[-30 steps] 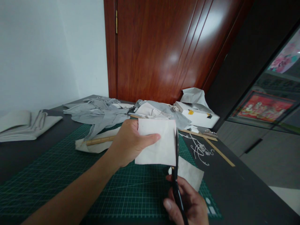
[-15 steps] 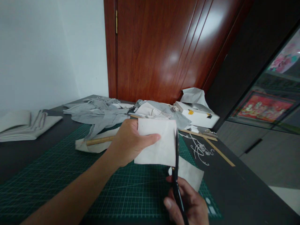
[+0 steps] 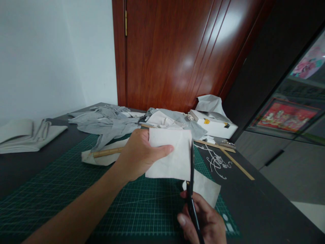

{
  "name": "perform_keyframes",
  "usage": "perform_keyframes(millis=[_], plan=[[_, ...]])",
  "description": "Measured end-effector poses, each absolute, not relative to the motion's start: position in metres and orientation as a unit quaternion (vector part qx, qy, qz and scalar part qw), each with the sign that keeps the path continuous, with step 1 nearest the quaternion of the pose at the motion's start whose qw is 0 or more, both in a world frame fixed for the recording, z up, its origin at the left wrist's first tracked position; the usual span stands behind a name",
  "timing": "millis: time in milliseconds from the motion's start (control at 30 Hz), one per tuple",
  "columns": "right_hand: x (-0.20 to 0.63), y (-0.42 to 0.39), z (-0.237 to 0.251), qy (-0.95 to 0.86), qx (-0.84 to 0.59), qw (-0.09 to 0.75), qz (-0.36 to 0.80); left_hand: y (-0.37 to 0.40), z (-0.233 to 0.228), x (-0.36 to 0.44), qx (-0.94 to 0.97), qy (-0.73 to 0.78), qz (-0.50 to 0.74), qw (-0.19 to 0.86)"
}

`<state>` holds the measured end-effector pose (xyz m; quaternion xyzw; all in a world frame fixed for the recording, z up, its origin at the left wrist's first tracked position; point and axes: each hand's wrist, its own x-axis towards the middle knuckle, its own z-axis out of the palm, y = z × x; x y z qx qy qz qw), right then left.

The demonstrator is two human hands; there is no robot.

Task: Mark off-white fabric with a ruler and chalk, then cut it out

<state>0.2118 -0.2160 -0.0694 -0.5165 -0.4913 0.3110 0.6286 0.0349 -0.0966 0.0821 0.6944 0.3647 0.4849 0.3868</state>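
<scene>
My left hand [image 3: 138,156] holds a white square of fabric [image 3: 172,157] upright above the green cutting mat [image 3: 76,189], thumb across its front. My right hand [image 3: 205,220] grips black scissors [image 3: 191,189] at the lower edge of the view. Their blades run up along the right edge of the white piece. A second white fabric piece [image 3: 207,189] lies flat on the mat just behind the scissors.
Grey fabric scraps [image 3: 109,123] are heaped at the back of the dark table. A wooden ruler [image 3: 108,152] lies on a pale scrap, another wooden strip [image 3: 237,164] at the right. A white box [image 3: 214,125] stands by the red-brown door. Folded cloth [image 3: 25,135] sits far left.
Almost nothing has moved. The white fabric square and my left hand have shifted very slightly, and the scissors stay along its right edge.
</scene>
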Motion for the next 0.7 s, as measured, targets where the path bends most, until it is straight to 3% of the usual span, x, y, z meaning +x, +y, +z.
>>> perform_keyframes(millis=[700], plan=[[0.2143,-0.2146,-0.0713,-0.514,-0.526,0.622,0.27,-0.0971,0.0846,0.0343,0.697,0.358,0.486,0.387]])
